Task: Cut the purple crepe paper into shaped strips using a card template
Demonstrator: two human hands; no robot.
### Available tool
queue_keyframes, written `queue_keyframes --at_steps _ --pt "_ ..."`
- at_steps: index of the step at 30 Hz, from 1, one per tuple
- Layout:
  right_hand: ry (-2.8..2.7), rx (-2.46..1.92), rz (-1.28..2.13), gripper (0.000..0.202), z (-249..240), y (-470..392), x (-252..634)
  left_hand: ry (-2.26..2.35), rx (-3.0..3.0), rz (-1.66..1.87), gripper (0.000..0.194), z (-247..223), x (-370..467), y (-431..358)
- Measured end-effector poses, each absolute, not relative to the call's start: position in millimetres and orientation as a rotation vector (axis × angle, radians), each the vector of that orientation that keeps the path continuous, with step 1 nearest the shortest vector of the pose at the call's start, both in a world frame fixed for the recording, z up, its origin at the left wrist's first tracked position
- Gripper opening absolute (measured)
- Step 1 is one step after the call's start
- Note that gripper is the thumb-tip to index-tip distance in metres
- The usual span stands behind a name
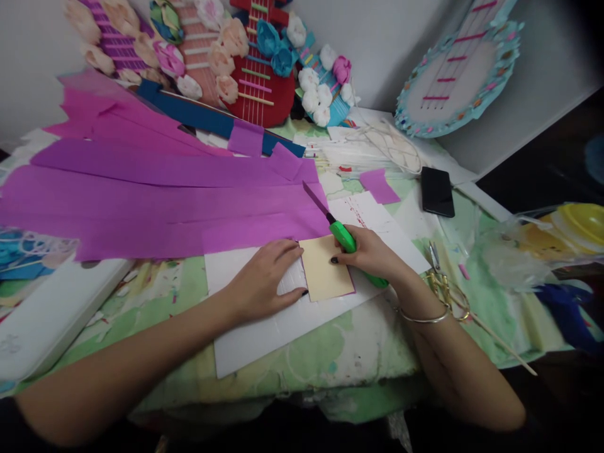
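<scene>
My right hand (370, 251) is closed round the green handle of a utility knife (343, 235), its long dark blade extended up and to the left. Under that hand lies a cream paper rectangle (325, 277), with a thin purple edge showing along its right and lower sides. My left hand (268, 277) rests flat, fingers spread, with its fingertips at the left edge of the cream rectangle. Both sit on a white board (250, 340). Purple crepe paper (165, 207) spreads over the table at the left and overlaps the board's top edge.
Gold-handled scissors (441, 283) and a wooden stick (503, 346) lie right of my right forearm. A black phone (437, 191) and a small purple piece (380, 186) are farther back. Decorated paper guitars (267, 94) lean on the wall. A white box (61, 314) stands left.
</scene>
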State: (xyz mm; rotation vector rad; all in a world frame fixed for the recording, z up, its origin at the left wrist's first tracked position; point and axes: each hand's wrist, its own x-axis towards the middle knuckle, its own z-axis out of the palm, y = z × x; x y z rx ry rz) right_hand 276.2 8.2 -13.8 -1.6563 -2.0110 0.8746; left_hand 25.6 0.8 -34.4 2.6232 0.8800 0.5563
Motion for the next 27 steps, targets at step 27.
queue_keyframes --at_steps 27 --pt "-1.986 -1.663 0.874 0.018 -12.6 8.2 274.7 0.879 2.653 0.53 0.057 -36.2 24.9 1.4"
